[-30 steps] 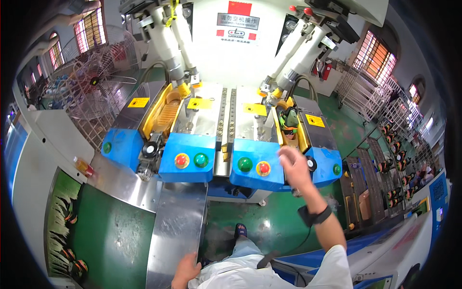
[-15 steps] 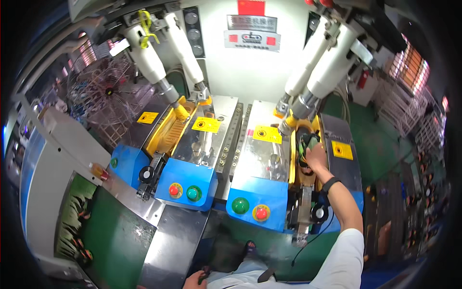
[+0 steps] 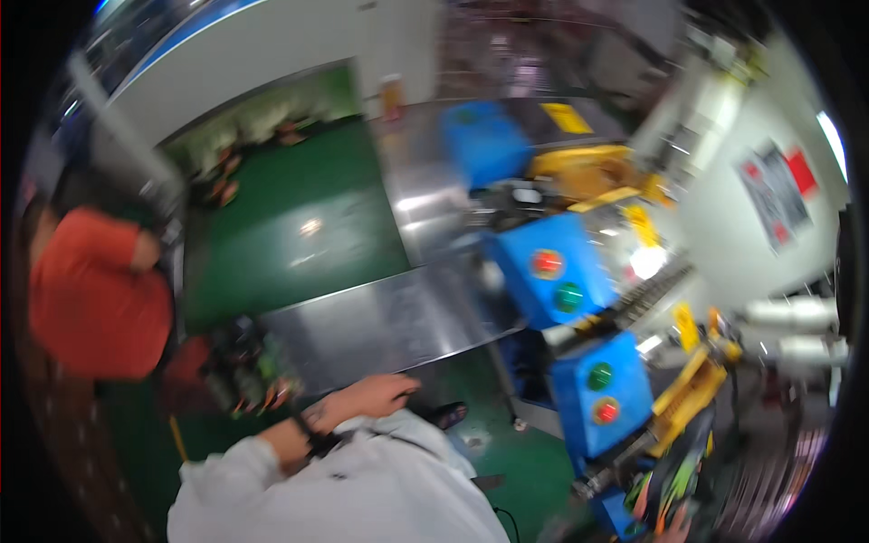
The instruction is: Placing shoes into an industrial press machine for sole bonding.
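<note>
My left hand (image 3: 373, 398) is in front of my body, beside the metal shelf. Its fingers are curled, and no object shows in it. A dark band sits on that wrist. At the lower right rim my right hand (image 3: 674, 527) is partly cut off and smeared by motion. It grips a black shoe (image 3: 677, 472) with green and orange parts. The shoe is beside the yellow cradle (image 3: 690, 398) of the nearer machine station, apparently lifted out of it.
Blue control boxes (image 3: 552, 312) carry red and green buttons. Another yellow cradle (image 3: 584, 174) lies farther off. A metal shelf (image 3: 362, 337) runs along the left. Several shoes (image 3: 249, 366) stand behind it, near a person in an orange-red shirt (image 3: 95, 294).
The view has swung left. My right hand has taken the shoe out of the right-hand cradle. My left hand shows more fully now, and the person in orange-red has come into view.
</note>
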A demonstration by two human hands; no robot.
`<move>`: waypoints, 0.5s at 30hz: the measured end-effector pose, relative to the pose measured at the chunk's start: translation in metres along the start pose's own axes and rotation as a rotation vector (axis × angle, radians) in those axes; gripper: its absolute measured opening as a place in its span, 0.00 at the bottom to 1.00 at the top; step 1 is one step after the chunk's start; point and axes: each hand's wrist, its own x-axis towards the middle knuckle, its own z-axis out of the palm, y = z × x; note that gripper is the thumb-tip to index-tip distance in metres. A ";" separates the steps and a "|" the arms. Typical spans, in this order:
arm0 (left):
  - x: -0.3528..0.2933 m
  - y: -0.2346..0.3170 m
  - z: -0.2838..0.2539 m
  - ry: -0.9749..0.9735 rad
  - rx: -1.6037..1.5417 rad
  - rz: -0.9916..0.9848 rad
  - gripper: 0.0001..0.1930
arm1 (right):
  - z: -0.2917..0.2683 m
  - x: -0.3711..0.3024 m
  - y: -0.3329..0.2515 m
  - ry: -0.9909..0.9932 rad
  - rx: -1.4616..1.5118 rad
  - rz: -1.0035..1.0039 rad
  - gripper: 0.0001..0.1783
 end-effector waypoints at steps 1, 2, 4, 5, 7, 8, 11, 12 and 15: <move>-0.005 -0.006 0.001 -0.040 0.013 -0.042 0.19 | -0.001 0.022 -0.059 -0.052 0.174 0.204 0.14; -0.011 -0.013 -0.003 -0.079 0.024 -0.070 0.19 | -0.020 0.048 -0.139 -0.115 0.330 0.414 0.14; -0.023 -0.017 -0.014 -0.057 -0.030 -0.105 0.20 | -0.076 0.076 -0.265 -0.210 0.555 0.891 0.13; -0.029 -0.020 -0.017 -0.086 -0.084 -0.082 0.20 | -0.067 0.083 -0.294 -0.331 0.883 0.746 0.16; -0.049 -0.030 -0.023 -0.016 -0.100 -0.062 0.19 | -0.022 0.093 -0.352 -0.653 0.944 0.568 0.18; -0.060 -0.035 -0.027 0.058 -0.122 -0.040 0.19 | 0.024 0.085 -0.386 -0.630 1.051 0.494 0.17; -0.097 -0.041 -0.048 0.184 -0.173 -0.233 0.22 | 0.071 0.099 -0.521 -0.795 1.001 0.104 0.21; -0.111 -0.045 -0.049 0.233 -0.193 -0.276 0.22 | 0.080 0.096 -0.560 -0.816 0.983 -0.009 0.22; -0.164 -0.050 -0.052 0.715 -0.670 -0.423 0.34 | 0.109 0.068 -0.639 -0.894 1.039 -0.219 0.26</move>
